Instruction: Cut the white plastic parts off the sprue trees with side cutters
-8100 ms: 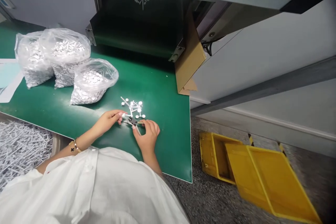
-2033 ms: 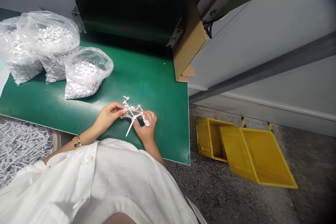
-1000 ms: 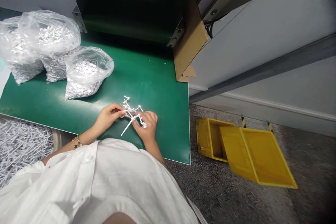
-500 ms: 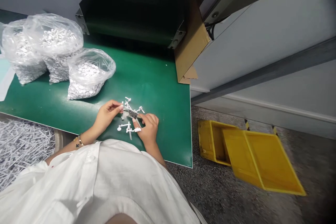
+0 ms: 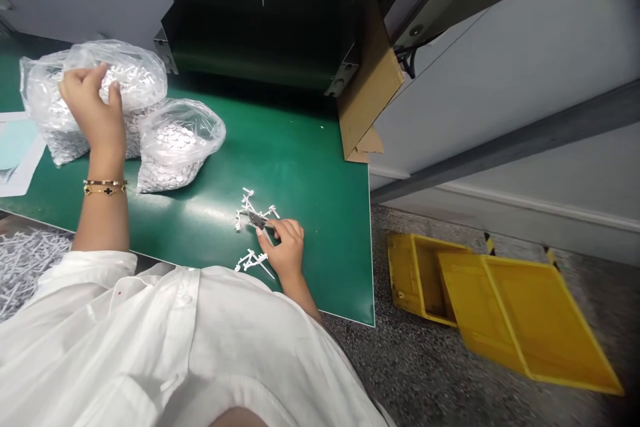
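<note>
Illumination is moderately bright across the green table [image 5: 320, 180], with one glare patch (soft-edged, whitish) left of centre. A deep shadow band lies beneath the dark belt [image 5: 260, 40]. Clear plastic bags [image 5: 213, 135] show highlights. Lens distortion stretches the yellow crate [image 5: 550, 320]; the floor [image 5: 410, 373] blurs toward the darkened right edge.

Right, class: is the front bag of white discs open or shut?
Open: the front bag gapes at its mouth, white discs showing inside.

I have the left hand [image 5: 97, 110], fingers parted, over the clear bags [image 5: 147, 80] at far left; the right hand [image 5: 286, 247] holds cutters [image 5: 257, 219] by white branched pieces [image 5: 249, 202] on the green table [image 5: 315, 180].
</note>
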`<state>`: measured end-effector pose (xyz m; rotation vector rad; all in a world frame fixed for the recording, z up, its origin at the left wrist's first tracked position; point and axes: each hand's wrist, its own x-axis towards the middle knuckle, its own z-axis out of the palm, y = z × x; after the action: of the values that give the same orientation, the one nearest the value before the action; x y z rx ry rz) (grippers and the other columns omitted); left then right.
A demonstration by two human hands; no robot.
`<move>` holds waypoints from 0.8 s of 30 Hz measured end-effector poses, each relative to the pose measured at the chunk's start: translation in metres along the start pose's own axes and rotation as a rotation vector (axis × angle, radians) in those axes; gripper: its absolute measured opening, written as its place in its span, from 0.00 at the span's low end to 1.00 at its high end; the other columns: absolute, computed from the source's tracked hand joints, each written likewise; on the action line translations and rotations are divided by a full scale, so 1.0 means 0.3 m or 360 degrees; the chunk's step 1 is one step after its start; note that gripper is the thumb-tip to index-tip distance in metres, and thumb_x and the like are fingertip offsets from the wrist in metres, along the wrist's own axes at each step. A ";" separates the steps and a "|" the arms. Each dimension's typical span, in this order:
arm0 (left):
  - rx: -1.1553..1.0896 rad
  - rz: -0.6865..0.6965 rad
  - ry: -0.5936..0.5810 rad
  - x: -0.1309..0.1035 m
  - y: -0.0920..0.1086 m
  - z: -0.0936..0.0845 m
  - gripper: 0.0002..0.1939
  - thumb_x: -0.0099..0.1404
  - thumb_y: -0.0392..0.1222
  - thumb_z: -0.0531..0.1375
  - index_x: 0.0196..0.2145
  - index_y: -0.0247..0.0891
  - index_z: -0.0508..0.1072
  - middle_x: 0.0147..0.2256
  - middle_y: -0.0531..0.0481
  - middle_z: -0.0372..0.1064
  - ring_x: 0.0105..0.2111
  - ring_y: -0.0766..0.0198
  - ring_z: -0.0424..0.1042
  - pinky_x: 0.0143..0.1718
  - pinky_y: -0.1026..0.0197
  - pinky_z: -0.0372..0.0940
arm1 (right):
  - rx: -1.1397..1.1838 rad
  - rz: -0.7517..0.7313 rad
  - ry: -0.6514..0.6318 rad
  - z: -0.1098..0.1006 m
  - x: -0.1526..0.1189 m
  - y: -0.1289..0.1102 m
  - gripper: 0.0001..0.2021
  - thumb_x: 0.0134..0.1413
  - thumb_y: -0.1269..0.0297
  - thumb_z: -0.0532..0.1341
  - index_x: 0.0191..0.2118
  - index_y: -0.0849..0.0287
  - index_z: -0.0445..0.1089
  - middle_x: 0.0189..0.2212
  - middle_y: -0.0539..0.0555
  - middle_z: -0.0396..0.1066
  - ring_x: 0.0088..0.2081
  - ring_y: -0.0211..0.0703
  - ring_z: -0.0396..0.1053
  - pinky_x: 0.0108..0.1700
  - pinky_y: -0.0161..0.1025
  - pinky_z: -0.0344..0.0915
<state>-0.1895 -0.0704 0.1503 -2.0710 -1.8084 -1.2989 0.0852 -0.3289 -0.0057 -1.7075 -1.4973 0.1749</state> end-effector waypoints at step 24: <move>-0.0593 0.1966 -0.1683 -0.806 0.281 0.027 0.11 0.68 0.34 0.51 0.46 0.40 0.67 0.36 0.48 0.66 0.32 0.65 0.65 0.33 0.63 0.60 | -0.0052 0.0175 0.0012 0.000 0.007 -0.004 0.10 0.53 0.56 0.59 0.30 0.56 0.70 0.21 0.47 0.59 0.32 0.41 0.60 0.39 0.38 0.55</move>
<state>-0.0968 -0.2752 0.0274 -3.3864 0.0720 -0.1292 0.0850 -0.3271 -0.0039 -1.8161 -1.4084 0.2029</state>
